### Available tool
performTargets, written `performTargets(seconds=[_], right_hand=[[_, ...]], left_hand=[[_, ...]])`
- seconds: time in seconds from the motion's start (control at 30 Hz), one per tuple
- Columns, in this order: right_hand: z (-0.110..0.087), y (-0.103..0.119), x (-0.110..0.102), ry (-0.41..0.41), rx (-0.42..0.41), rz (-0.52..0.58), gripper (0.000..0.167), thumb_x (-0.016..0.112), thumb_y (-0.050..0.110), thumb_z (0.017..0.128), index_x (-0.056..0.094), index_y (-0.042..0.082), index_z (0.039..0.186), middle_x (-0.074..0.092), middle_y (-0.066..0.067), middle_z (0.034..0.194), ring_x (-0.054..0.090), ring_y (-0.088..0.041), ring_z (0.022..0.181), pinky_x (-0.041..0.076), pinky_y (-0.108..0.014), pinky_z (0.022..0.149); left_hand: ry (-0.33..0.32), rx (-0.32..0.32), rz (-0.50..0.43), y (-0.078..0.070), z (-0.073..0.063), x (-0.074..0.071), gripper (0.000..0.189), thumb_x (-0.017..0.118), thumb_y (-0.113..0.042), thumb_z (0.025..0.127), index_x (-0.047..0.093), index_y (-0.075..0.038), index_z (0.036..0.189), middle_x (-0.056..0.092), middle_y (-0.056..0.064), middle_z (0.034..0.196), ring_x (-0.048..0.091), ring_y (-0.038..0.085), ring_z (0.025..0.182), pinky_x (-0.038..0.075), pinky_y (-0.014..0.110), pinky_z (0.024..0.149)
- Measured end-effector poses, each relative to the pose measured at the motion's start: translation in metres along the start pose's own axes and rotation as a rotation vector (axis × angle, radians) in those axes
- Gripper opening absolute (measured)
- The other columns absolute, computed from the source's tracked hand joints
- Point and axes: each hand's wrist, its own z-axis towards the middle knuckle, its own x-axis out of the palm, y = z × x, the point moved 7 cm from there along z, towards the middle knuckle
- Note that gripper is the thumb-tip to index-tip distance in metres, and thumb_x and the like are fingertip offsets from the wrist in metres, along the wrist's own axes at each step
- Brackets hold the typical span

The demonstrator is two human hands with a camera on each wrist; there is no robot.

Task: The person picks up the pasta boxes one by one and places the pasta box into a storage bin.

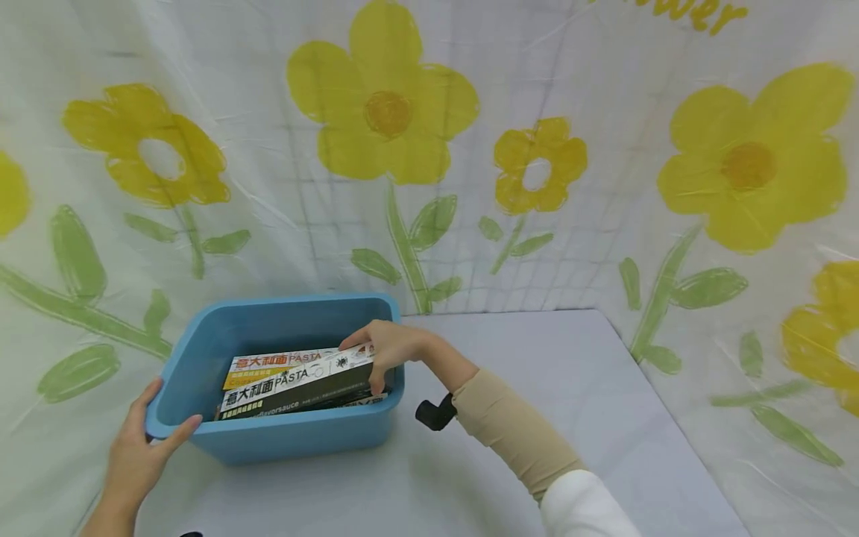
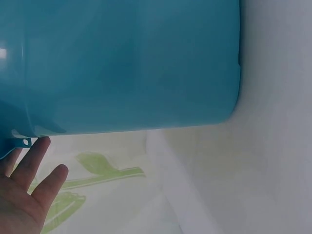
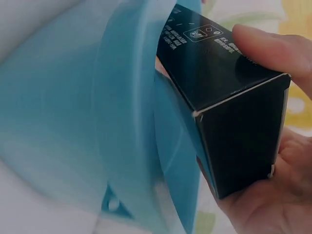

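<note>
A blue plastic bin [image 1: 295,440] holds several pasta boxes. My right hand [image 1: 396,350] grips the right end of a black-and-white pasta box [image 1: 295,388]; that end is tilted up and the other stays low in the bin. In the right wrist view, the thumb lies on one face of the black box [image 3: 239,141] and the fingers are on the opposite side. Behind it lies an orange-and-white pasta box [image 1: 255,373]. My left hand [image 1: 137,451] holds the bin's front left corner, with the thumb at the front rim and fingers along the left side.
The bin stands on a white table [image 1: 523,388], close to a hanging sheet [image 1: 268,224] printed with yellow flowers. Another dark box [image 1: 365,400] shows partly beneath the gripped one. A black device [image 1: 436,412] sits at the right wrist.
</note>
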Motion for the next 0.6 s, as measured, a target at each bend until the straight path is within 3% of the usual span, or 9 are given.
performTargets(seconds=[0.1, 0.27, 0.37, 0.6], right_hand=[[0.012, 0.005, 0.007, 0.016, -0.001, -0.013, 0.082, 0.080, -0.009, 0.063, 0.052, 0.004, 0.139, 0.047, -0.009, 0.146, 0.050, -0.025, 0.127, 0.054, -0.027, 0.058], [0.023, 0.011, 0.013, 0.036, -0.015, -0.047, 0.080, 0.080, -0.007, 0.065, 0.052, 0.005, 0.140, 0.047, -0.011, 0.147, 0.056, -0.015, 0.105, 0.046, -0.027, 0.052], [0.026, 0.012, 0.013, 0.036, -0.007, -0.066, 0.081, 0.080, -0.005, 0.065, 0.052, 0.006, 0.140, 0.048, -0.010, 0.146, 0.051, -0.011, 0.106, 0.045, -0.026, 0.054], [0.028, 0.007, 0.014, 0.064, 0.015, -0.078, 0.083, 0.082, -0.001, 0.067, 0.049, 0.007, 0.142, 0.044, -0.009, 0.149, 0.043, -0.027, 0.133, 0.054, -0.025, 0.078]], left_hand=[[0.012, -0.019, 0.003, 0.001, -0.001, 0.000, 0.090, 0.064, -0.031, 0.092, 0.006, -0.005, 0.156, 0.014, 0.038, 0.151, 0.024, 0.063, 0.130, 0.026, 0.075, 0.098], [0.000, -0.018, -0.002, 0.001, -0.001, 0.002, 0.090, 0.065, -0.029, 0.091, 0.008, -0.006, 0.156, 0.017, 0.038, 0.151, 0.027, 0.064, 0.128, 0.028, 0.075, 0.097], [-0.009, -0.013, 0.000, 0.001, -0.002, 0.002, 0.090, 0.066, -0.029, 0.091, 0.009, -0.006, 0.156, 0.017, 0.038, 0.151, 0.027, 0.064, 0.128, 0.028, 0.075, 0.097], [-0.008, -0.011, -0.001, 0.001, -0.001, 0.000, 0.089, 0.065, -0.028, 0.091, 0.008, -0.006, 0.156, 0.016, 0.037, 0.152, 0.026, 0.063, 0.129, 0.028, 0.076, 0.096]])
